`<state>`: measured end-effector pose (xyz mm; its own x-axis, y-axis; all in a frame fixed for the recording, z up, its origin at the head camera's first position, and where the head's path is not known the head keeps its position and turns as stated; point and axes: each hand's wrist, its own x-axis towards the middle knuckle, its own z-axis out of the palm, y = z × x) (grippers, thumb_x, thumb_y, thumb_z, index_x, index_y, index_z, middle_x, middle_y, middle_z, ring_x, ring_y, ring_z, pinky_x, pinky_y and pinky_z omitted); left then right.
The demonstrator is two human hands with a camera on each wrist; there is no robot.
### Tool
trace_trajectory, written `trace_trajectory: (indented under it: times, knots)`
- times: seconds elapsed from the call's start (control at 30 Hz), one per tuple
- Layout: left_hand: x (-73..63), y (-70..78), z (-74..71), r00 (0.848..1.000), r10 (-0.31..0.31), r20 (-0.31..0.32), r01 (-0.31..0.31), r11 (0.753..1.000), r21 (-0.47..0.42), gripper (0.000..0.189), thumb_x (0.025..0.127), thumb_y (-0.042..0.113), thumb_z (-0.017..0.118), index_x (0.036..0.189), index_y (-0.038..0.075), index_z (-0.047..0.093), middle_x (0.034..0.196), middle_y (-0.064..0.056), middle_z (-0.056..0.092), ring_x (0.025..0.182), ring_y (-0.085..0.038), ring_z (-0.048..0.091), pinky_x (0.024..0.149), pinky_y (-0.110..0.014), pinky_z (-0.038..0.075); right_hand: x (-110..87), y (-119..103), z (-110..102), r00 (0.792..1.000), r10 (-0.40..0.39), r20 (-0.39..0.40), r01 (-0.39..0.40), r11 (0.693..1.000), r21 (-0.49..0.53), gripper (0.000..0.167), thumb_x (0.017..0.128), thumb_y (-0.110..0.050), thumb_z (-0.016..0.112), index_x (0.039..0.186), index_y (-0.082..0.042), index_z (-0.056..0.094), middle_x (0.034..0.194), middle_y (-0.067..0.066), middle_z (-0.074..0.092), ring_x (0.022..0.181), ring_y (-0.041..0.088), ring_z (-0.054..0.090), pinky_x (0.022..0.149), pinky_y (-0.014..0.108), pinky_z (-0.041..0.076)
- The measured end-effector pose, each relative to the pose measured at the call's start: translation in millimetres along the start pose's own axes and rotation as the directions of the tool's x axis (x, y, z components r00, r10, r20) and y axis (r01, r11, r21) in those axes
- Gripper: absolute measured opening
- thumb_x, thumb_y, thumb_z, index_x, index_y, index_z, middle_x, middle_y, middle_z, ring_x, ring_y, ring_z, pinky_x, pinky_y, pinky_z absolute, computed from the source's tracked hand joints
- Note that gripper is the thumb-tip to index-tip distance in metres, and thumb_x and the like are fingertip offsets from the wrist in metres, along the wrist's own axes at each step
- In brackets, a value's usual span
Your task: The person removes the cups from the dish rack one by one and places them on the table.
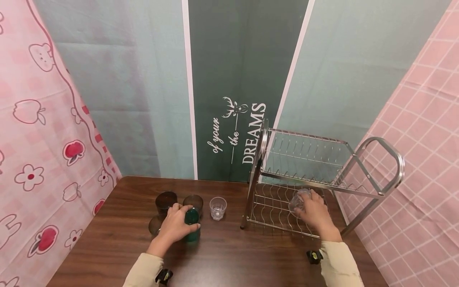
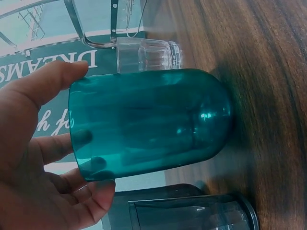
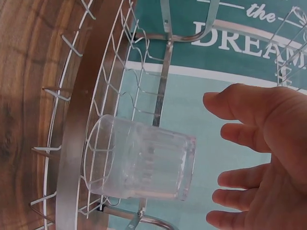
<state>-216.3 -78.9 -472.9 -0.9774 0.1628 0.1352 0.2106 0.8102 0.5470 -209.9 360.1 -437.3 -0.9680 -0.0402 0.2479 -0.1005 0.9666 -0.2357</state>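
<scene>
Beige long sleeves (image 1: 338, 263) — small black wrist cameras (image 1: 314, 256) strapped on — bare hands (image 1: 315, 213).

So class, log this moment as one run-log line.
left hand: grips teal cup on table | right hand: open beside clear glass on rack lower tier

A teal translucent cup (image 1: 192, 225) stands upright on the dark wood surface (image 1: 229, 255), its rounded base down, wrapped by the left hand (image 1: 175, 226). A clear ribbed glass (image 1: 298, 200) stands mouth-down on the lower wire tier of the dish rack (image 1: 276, 211), just beside the right hand (image 1: 315, 213), whose fingers are spread off it.
</scene>
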Motion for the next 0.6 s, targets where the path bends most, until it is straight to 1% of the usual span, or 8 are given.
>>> trace_trajectory:
  times: [0.2, 0.4, 0.6]
  knots:
    - [-1.3, -1.7, 0.1, 1.0, 0.014, 0.006, -0.014, 1.0, 0.005, 0.066, 0.067, 0.04, 0.081, 0.119, 0.005, 0.061, 0.103, -0.014, 0.046, 0.093, -0.031, 0.043, 0.066, -0.043, 0.047, 6.3, 4.3, -0.1, 1.0, 0.004, -0.004, -0.004, 1.0, 0.017, 0.058, 0.079, -0.017, 0.071, 0.126, 0.005, 0.047, 0.13, 0.042, 0.029, 0.115, 0.063, 0.027, 0.078, 0.071, 0.031]
    - [-1.5, -2.4, 1.6, 0.999, 0.045, 0.013, -0.045, 0.999, 0.026, 0.066, 0.067, 0.04, 0.081, 0.12, 0.006, 0.06, 0.103, -0.014, 0.046, 0.096, -0.032, 0.043, 0.07, -0.044, 0.047, 11.6, 8.5, 3.5, 0.999, 0.033, 0.032, -0.035, 0.998, 0.046, 0.058, 0.081, -0.015, 0.07, 0.13, 0.004, 0.045, 0.132, 0.043, 0.025, 0.116, 0.063, 0.025, 0.08, 0.072, 0.028]
    - [-1.7, -1.1, 1.1, 0.998, 0.058, 0.006, -0.058, 0.997, 0.042, 0.067, 0.066, 0.04, 0.081, 0.119, 0.006, 0.06, 0.104, -0.014, 0.047, 0.096, -0.033, 0.044, 0.071, -0.044, 0.047, 15.6, 14.9, 10.1, 0.998, 0.041, 0.038, -0.043, 0.997, 0.065, 0.058, 0.081, -0.014, 0.069, 0.13, 0.005, 0.044, 0.132, 0.043, 0.025, 0.116, 0.063, 0.024, 0.081, 0.072, 0.027]
